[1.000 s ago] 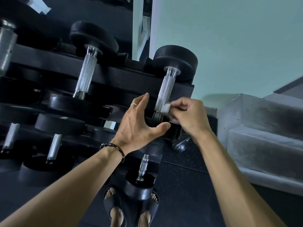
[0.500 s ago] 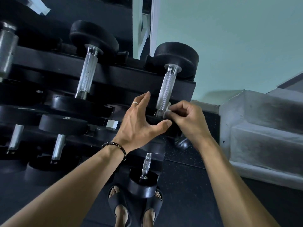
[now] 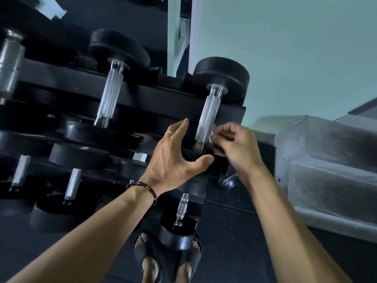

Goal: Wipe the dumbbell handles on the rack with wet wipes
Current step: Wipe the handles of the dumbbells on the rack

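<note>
Pinching a wet wipe [image 3: 212, 134] in the right hand [image 3: 236, 148] against the near end of the dumbbell handle [image 3: 207, 119] at the rack's [image 3: 155, 101] right end, left hand [image 3: 175, 158] spread loosely, thumb touching the near weight. Leaving, seemingly, that handle's upper stretch, then the other handles [image 3: 109, 101] further left.

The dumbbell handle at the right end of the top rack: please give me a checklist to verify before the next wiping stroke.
1. Wet wipe held: ok, the right hand pinches it.
2. Wipe touching the knurled handle: ok, at its lower right side.
3. Left hand clear of the handle: ok, open, resting on the front dumbbell head.
4. Upper handle free for the stroke: ok, nothing covers it.
5. Dumbbell seated on the rack: cannot tell.
6. Wipe still wet: cannot tell.
</note>
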`<action>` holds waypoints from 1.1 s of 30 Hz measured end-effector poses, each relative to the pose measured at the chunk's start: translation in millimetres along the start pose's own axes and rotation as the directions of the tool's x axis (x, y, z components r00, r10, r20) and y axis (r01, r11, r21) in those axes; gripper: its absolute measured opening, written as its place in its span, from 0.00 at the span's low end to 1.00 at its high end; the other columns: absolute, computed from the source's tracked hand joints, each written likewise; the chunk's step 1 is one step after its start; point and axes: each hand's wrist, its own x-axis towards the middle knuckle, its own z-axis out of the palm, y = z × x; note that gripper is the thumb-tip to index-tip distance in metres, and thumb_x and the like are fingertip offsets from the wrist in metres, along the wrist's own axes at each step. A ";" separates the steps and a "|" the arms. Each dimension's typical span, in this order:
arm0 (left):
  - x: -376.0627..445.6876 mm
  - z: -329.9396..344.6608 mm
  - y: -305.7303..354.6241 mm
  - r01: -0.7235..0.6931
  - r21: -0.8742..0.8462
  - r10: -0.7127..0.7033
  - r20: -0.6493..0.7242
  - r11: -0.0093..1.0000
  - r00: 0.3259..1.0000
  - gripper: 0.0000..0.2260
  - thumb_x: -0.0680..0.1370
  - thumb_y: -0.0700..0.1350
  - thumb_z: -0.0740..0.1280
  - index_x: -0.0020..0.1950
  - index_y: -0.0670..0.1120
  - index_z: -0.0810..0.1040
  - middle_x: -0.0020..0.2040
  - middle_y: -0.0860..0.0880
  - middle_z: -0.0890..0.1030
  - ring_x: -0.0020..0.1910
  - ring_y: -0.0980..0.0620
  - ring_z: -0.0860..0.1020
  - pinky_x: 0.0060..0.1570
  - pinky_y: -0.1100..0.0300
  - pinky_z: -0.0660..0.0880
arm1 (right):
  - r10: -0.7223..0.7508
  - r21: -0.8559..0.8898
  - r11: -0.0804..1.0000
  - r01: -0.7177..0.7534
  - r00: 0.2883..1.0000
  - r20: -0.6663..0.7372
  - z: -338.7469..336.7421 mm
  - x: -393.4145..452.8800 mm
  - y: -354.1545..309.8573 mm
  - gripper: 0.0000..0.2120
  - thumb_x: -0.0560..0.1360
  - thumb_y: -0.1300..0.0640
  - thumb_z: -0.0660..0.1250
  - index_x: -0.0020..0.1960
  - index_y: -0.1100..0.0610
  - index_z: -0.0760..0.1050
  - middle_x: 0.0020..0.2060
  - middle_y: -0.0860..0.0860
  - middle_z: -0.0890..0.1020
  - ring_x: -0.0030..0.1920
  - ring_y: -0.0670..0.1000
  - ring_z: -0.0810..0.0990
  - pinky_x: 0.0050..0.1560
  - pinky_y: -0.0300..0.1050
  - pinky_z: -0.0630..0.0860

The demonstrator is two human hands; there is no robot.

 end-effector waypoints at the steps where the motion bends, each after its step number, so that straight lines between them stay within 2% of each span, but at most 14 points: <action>1: 0.1 0.1 0.0 0.003 0.000 -0.003 0.000 1.000 1.000 0.54 0.61 0.74 0.61 0.80 0.44 0.57 0.77 0.51 0.62 0.73 0.55 0.63 0.56 0.80 0.55 | -0.014 0.056 0.998 0.019 0.997 -0.081 3.7 10.8 -5.2 0.08 0.75 0.67 0.70 0.47 0.55 0.80 0.42 0.48 0.85 0.44 0.44 0.84 0.45 0.40 0.81; 3: 0.3 0.3 -0.6 0.003 0.000 -0.003 -0.008 1.000 1.000 0.54 0.61 0.74 0.61 0.80 0.45 0.57 0.77 0.52 0.62 0.73 0.55 0.63 0.55 0.82 0.55 | 0.030 0.261 0.965 0.033 0.972 -0.233 13.2 36.8 -17.8 0.11 0.75 0.69 0.68 0.49 0.54 0.79 0.46 0.52 0.84 0.46 0.51 0.85 0.45 0.48 0.84; 5: 1.1 -0.3 -1.0 0.002 -0.006 -0.002 -0.011 1.000 1.000 0.53 0.62 0.73 0.61 0.80 0.45 0.57 0.77 0.52 0.63 0.74 0.54 0.63 0.60 0.76 0.56 | 0.094 0.387 0.922 0.018 0.959 -0.269 19.4 49.5 -21.1 0.11 0.76 0.70 0.66 0.48 0.55 0.79 0.47 0.55 0.84 0.46 0.55 0.85 0.44 0.52 0.84; 7: 1.0 -1.5 -1.0 0.006 -0.013 -0.006 -0.002 1.000 1.000 0.53 0.62 0.73 0.61 0.80 0.45 0.57 0.77 0.51 0.63 0.74 0.53 0.64 0.63 0.68 0.59 | 0.108 0.351 0.936 -0.036 0.976 -0.188 16.9 36.2 -11.8 0.10 0.77 0.68 0.66 0.50 0.55 0.80 0.48 0.55 0.85 0.48 0.54 0.85 0.46 0.47 0.83; 11: 0.4 -1.7 0.4 0.009 -0.010 -0.009 -0.005 1.000 1.000 0.53 0.62 0.73 0.61 0.79 0.44 0.58 0.76 0.50 0.64 0.74 0.53 0.64 0.64 0.65 0.60 | 0.084 0.199 0.977 -0.074 0.995 -0.045 3.3 16.1 0.9 0.09 0.76 0.68 0.68 0.49 0.55 0.81 0.44 0.51 0.85 0.47 0.50 0.85 0.47 0.42 0.82; 15: 0.4 -0.5 1.5 0.009 -0.002 -0.009 -0.007 1.000 1.000 0.53 0.62 0.73 0.61 0.79 0.44 0.58 0.77 0.50 0.64 0.74 0.53 0.64 0.65 0.64 0.60 | 0.159 0.480 0.873 -0.087 0.981 -0.111 12.1 56.2 -16.5 0.12 0.76 0.73 0.63 0.51 0.60 0.79 0.50 0.60 0.85 0.50 0.56 0.85 0.47 0.49 0.82; 17: 1.2 -1.4 0.1 0.014 -0.012 -0.014 -0.004 1.000 1.000 0.53 0.62 0.73 0.62 0.79 0.44 0.58 0.77 0.50 0.64 0.74 0.53 0.64 0.66 0.64 0.60 | 0.181 0.554 0.821 -0.141 0.983 -0.018 14.7 53.0 -15.6 0.13 0.78 0.73 0.60 0.53 0.61 0.78 0.47 0.57 0.86 0.48 0.53 0.85 0.50 0.49 0.81; 19: 1.9 -2.9 -1.1 0.015 -0.019 -0.015 0.001 1.000 1.000 0.52 0.62 0.72 0.62 0.79 0.43 0.59 0.77 0.50 0.64 0.74 0.53 0.64 0.67 0.64 0.60 | 0.154 0.423 0.880 -0.215 0.973 0.175 9.6 32.8 -2.2 0.12 0.79 0.71 0.59 0.54 0.61 0.79 0.44 0.53 0.87 0.46 0.50 0.85 0.49 0.46 0.79; 21: 2.0 -3.4 -1.6 0.015 -0.027 -0.015 -0.002 1.000 1.000 0.52 0.63 0.72 0.62 0.79 0.43 0.59 0.76 0.50 0.64 0.74 0.53 0.64 0.67 0.64 0.60 | 0.174 0.226 0.943 -0.246 0.939 0.297 0.9 16.7 9.4 0.12 0.79 0.70 0.61 0.48 0.57 0.80 0.38 0.50 0.86 0.38 0.47 0.82 0.44 0.43 0.74; 23: 2.1 -2.9 -1.7 0.019 -0.028 -0.019 -0.003 0.999 1.000 0.52 0.62 0.72 0.62 0.79 0.44 0.59 0.77 0.50 0.64 0.75 0.54 0.63 0.67 0.64 0.60 | 0.171 0.208 0.950 -0.233 0.946 0.276 -3.3 22.8 6.5 0.13 0.78 0.73 0.61 0.47 0.59 0.79 0.36 0.52 0.84 0.36 0.48 0.82 0.46 0.46 0.77; 26: 2.1 -1.6 -1.3 0.018 -0.022 -0.018 -0.001 1.000 1.000 0.52 0.63 0.73 0.62 0.79 0.44 0.59 0.77 0.51 0.64 0.74 0.55 0.63 0.66 0.66 0.59 | 0.136 0.410 0.896 -0.171 0.984 0.115 2.3 47.2 -11.3 0.15 0.77 0.75 0.58 0.51 0.61 0.79 0.45 0.57 0.86 0.47 0.53 0.85 0.52 0.50 0.81; 28: 2.2 -1.9 -1.7 0.021 -0.023 -0.021 0.004 1.000 1.000 0.52 0.63 0.73 0.62 0.79 0.44 0.59 0.77 0.51 0.64 0.75 0.54 0.63 0.66 0.65 0.60 | 0.158 0.441 0.879 -0.183 0.983 0.095 9.5 50.8 -14.2 0.16 0.77 0.75 0.57 0.54 0.61 0.79 0.48 0.57 0.86 0.51 0.54 0.85 0.56 0.53 0.81; 31: 2.5 -3.9 -4.0 0.027 -0.035 -0.027 0.015 0.999 1.000 0.52 0.63 0.72 0.62 0.79 0.43 0.59 0.76 0.50 0.65 0.74 0.54 0.64 0.67 0.64 0.61 | 0.201 0.207 0.944 -0.256 0.946 0.255 5.8 29.9 5.4 0.13 0.77 0.73 0.61 0.57 0.63 0.79 0.52 0.62 0.85 0.52 0.58 0.82 0.60 0.61 0.76; 33: 3.1 -4.2 -4.8 0.026 -0.032 -0.025 0.017 0.999 1.000 0.52 0.63 0.73 0.62 0.79 0.43 0.59 0.76 0.50 0.65 0.74 0.53 0.65 0.67 0.64 0.62 | 0.224 0.054 0.966 -0.254 0.919 0.325 -0.8 21.3 11.3 0.11 0.77 0.71 0.65 0.54 0.62 0.81 0.49 0.61 0.85 0.48 0.57 0.82 0.55 0.56 0.78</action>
